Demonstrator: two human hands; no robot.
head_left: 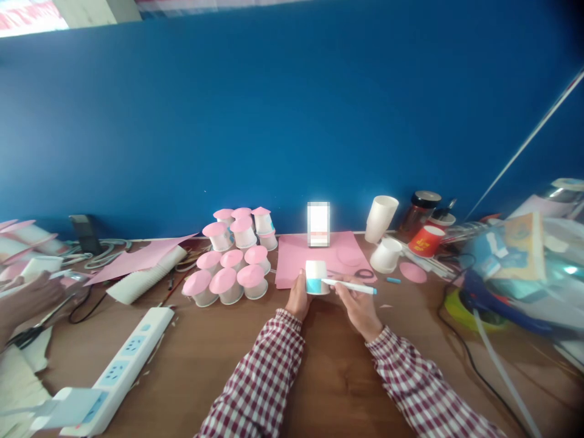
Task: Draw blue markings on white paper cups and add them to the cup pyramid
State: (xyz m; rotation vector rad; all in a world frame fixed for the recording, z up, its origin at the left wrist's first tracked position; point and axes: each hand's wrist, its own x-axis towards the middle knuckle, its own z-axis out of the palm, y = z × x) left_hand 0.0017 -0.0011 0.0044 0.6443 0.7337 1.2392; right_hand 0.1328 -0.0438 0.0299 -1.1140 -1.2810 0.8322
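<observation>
My left hand is closed around a white paper cup, held upside down, with a light blue patch on its side. Between the fingers of my right hand is a white marker with a blue end, its tip at the cup's right side. A small blue marker cap lies on the table to the right. Just behind the cup are pink paper sheets, with scissors on their right part. To the left stand several upturned cups with pink cone tops, some of them stacked.
A white power strip lies at the left front, near another person's hand. A cup stack, a white cup and a red cup stand right. A blue-handled tool and cables lie farther right. A blue partition rises behind.
</observation>
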